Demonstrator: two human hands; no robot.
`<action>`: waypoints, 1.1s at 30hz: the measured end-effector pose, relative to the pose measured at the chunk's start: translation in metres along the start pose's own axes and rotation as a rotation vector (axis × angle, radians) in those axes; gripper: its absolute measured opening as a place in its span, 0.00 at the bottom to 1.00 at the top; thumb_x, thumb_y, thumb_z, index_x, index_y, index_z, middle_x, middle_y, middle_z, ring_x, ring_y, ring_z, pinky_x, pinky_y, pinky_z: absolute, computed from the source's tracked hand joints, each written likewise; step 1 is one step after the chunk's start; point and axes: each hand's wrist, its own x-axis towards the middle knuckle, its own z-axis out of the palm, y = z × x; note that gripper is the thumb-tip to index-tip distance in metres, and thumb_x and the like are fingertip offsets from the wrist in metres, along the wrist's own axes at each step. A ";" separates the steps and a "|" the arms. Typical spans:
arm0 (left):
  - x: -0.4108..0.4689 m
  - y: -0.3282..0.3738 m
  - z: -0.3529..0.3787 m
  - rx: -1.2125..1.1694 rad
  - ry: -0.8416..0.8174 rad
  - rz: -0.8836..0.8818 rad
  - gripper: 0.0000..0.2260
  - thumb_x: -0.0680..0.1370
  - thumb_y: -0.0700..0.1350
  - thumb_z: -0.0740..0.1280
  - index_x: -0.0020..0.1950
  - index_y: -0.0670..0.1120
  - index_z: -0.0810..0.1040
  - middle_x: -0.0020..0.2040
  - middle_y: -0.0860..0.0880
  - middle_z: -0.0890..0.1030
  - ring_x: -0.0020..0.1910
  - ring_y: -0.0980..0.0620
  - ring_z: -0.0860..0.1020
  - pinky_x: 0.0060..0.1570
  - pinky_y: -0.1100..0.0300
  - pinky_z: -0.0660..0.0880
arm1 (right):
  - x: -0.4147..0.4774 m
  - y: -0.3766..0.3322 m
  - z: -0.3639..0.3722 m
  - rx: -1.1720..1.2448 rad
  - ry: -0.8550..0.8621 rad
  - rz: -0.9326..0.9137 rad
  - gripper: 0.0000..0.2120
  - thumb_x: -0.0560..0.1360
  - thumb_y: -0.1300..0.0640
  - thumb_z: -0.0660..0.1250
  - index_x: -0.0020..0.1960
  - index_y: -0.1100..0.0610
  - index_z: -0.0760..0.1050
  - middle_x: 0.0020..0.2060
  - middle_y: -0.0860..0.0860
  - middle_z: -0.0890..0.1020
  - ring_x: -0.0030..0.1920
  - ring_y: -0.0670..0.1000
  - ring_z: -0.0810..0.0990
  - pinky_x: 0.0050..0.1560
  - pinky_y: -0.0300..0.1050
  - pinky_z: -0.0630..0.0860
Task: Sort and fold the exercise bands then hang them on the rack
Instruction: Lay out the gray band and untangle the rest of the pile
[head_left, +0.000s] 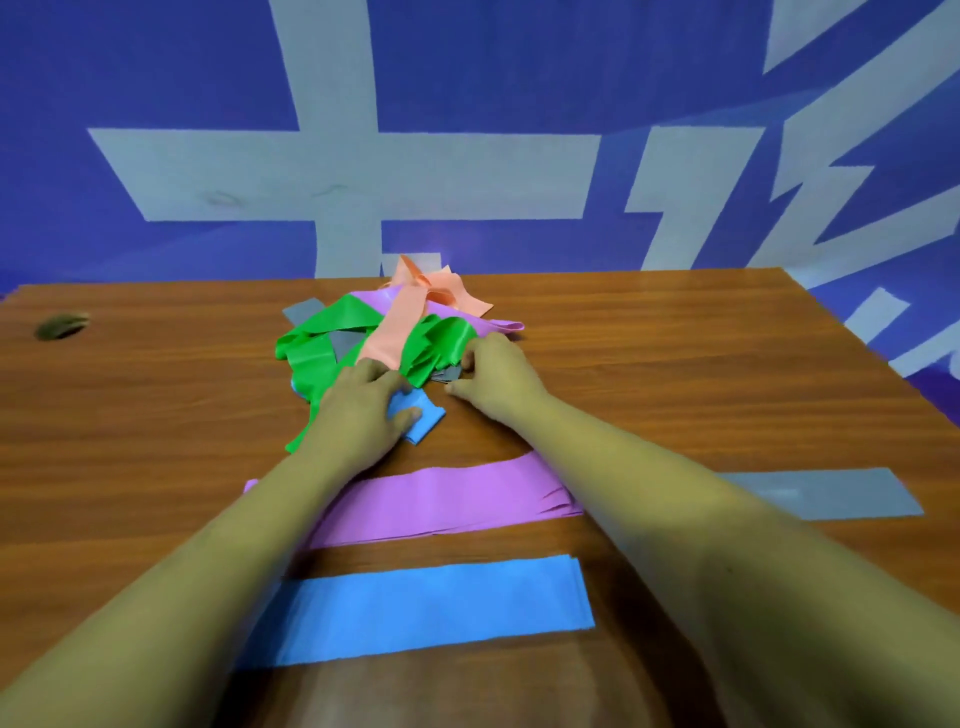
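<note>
Both forearms reach forward over the wooden table (675, 374) toward a tangled pile of bands (395, 332) at the far middle. Left hand (363, 405) palm down, fingers spread flat, pressing a small blue band end (423, 421) against the table; thumb lies on top of it, so it's pinned rather than pinched. Right hand (493, 369) palm down at the pile's near right edge, fingers curled into the green band (332, 332) and grey pieces; looks like a loose pinch, but what it holds I cannot tell. Orange band (395, 322) lies over the pile. Nearer the person, folded flat strips: purple band (441, 501) under both forearms, blue band (431, 603) closest, grey band (826, 493) beside the right forearm.
</note>
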 end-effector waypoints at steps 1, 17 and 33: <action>-0.001 -0.001 0.002 -0.013 0.011 0.008 0.16 0.73 0.51 0.73 0.58 0.45 0.80 0.57 0.43 0.75 0.57 0.40 0.73 0.57 0.49 0.71 | 0.003 0.001 0.003 0.016 0.012 -0.001 0.15 0.69 0.49 0.76 0.48 0.58 0.78 0.51 0.57 0.79 0.51 0.58 0.79 0.51 0.52 0.76; -0.002 0.014 -0.023 -0.273 0.078 -0.136 0.09 0.70 0.49 0.68 0.43 0.45 0.73 0.43 0.43 0.76 0.45 0.40 0.75 0.44 0.49 0.71 | -0.019 -0.031 -0.068 0.362 0.071 -0.142 0.09 0.73 0.60 0.71 0.35 0.57 0.75 0.33 0.51 0.76 0.36 0.49 0.72 0.38 0.43 0.67; -0.013 0.093 -0.090 -0.468 0.232 0.092 0.32 0.71 0.61 0.67 0.71 0.48 0.68 0.69 0.50 0.71 0.68 0.51 0.67 0.64 0.60 0.62 | -0.071 -0.063 -0.178 0.748 0.305 -0.138 0.13 0.76 0.64 0.65 0.33 0.58 0.70 0.26 0.51 0.71 0.32 0.50 0.70 0.37 0.53 0.77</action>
